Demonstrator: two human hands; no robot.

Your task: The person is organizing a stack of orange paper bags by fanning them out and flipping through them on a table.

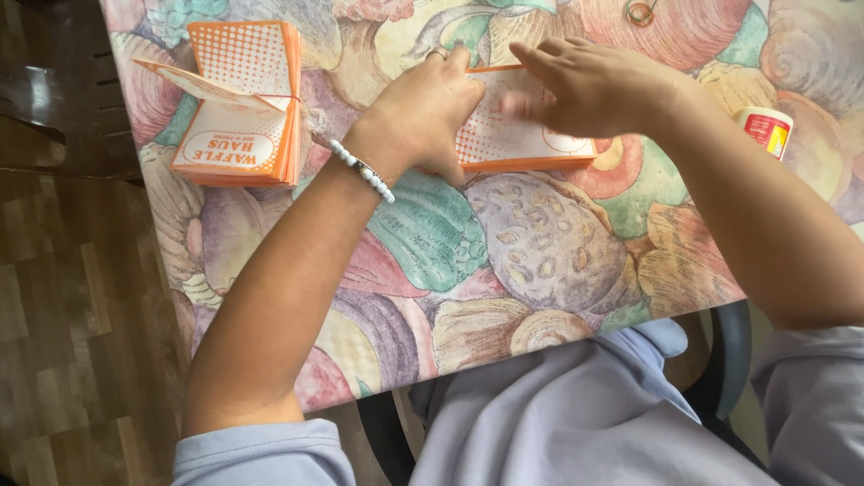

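Lap: pale lilac clothing fills the near edge of the view, with a dark chair seat showing beneath it.
Surface: table (540,261) under a cloth printed with large shells in pink, teal and tan.
Left arm: reaches forward across the cloth, a white bead bracelet (360,169) at the wrist.
Left hand: left hand (430,108) lies palm down, fingers spread and flat on the near left corner of the orange-and-white paper sleeve (517,144); grip not closed, pressing rather than pinching.
Right hand: right hand (589,85) is laid flat over the top of the same sleeve, fingers extended toward the left hand and slightly blurred; grip not closed either.
Sleeve position: flat on the surface, under both hands, past the middle of the cloth.
Handling: looks like thin printed paper, light, easily creased and apt to slide on the cloth; best taken by an edge or corner while the other palm pins it.
Far left: stack of similar orange sleeves (241,108), bound with a thin band, top one lifted.
Far right: small white-and-red tube (765,128), well apart.
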